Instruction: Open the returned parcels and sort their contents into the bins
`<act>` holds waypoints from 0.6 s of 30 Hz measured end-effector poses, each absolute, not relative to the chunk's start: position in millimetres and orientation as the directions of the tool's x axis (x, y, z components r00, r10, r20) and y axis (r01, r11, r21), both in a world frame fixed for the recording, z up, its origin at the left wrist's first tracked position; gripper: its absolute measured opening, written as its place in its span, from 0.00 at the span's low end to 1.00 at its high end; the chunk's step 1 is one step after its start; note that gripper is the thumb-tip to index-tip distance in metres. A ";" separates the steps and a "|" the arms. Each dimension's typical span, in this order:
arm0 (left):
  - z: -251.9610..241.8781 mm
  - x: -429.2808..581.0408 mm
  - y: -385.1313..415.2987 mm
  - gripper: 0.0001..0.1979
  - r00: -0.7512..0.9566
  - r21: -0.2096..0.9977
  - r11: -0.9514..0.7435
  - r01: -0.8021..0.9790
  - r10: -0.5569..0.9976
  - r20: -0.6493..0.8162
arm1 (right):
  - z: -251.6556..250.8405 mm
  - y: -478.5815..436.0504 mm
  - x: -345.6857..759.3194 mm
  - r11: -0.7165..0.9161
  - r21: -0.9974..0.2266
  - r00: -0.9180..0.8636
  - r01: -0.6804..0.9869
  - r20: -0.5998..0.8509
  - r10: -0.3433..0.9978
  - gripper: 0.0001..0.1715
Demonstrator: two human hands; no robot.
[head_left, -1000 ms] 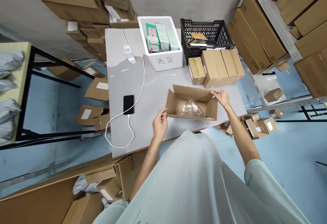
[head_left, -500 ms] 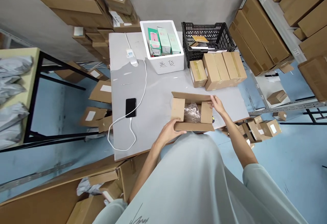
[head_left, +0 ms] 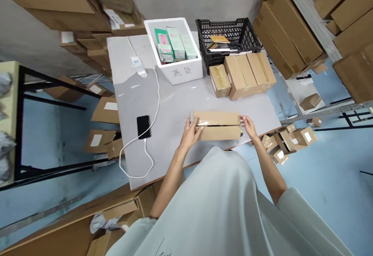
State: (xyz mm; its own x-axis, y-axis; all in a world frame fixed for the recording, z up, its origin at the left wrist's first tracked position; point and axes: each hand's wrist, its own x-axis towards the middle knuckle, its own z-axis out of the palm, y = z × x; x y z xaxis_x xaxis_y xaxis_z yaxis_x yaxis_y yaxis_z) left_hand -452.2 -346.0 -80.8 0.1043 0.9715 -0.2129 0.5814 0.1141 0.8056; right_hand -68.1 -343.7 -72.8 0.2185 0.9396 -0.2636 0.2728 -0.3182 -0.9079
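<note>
A small cardboard box [head_left: 217, 132] lies near the front edge of the table, its top flaps folded down. A narrow dark gap runs between the flaps, with shiny tape along it, and whatever is inside is hidden. My left hand [head_left: 189, 134] grips the left end, thumb and fingers over the corner and flap edge. At the opposite end, my right hand [head_left: 247, 126] holds the right side with its fingertips by the gap.
Behind the box stand a white foam box [head_left: 186, 73] with several cartons, a black crate [head_left: 230, 26] and taped cardboard boxes [head_left: 241, 78]. A phone [head_left: 143, 127] with a white cable [head_left: 157, 104] lies left. A large open carton [head_left: 58, 232] is below left.
The box's long flaps have been folded down over the clear plastic wrap that showed inside. My left hand has moved up along the left end. The camera view has shifted slightly.
</note>
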 end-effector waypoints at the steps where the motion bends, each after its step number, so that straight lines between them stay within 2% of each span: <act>1: -84.6 -450.0 -342.6 0.43 0.107 0.790 0.129 0.600 0.965 -0.239 | -75.6 -351.6 -71.2 -0.319 -0.918 0.231 0.237 -0.266 0.936 0.42; 6: -97.9 -437.7 -348.0 0.36 0.031 0.777 0.135 0.615 0.980 -0.194 | -86.4 -382.3 -93.7 -0.349 -0.901 0.334 0.257 -0.255 0.907 0.35; 11: -81.0 -430.4 -357.5 0.34 -0.076 0.830 0.148 0.538 0.989 -0.126 | -77.9 -392.2 -98.7 -0.353 -0.905 0.445 0.237 -0.221 0.868 0.24; 15: -52.1 -397.3 -345.3 0.35 -0.112 0.841 0.044 0.539 0.994 0.020 | -57.6 -400.3 -66.6 -0.307 -0.932 0.505 0.193 -0.174 0.846 0.28; 18: -36.9 -342.8 -326.3 0.43 -0.075 0.845 -0.041 0.533 0.993 0.096 | -47.4 -409.9 -21.5 -0.302 -0.937 0.611 0.177 -0.136 0.780 0.32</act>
State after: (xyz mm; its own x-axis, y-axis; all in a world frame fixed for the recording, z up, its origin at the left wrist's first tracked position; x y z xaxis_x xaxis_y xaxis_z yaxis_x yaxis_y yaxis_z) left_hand -342.8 -326.3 -36.9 -0.0751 0.9926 0.0957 0.5327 -0.0412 0.8453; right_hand -21.5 -409.9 -47.4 0.6110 0.7798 -0.1363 0.1770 -0.3024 -0.9366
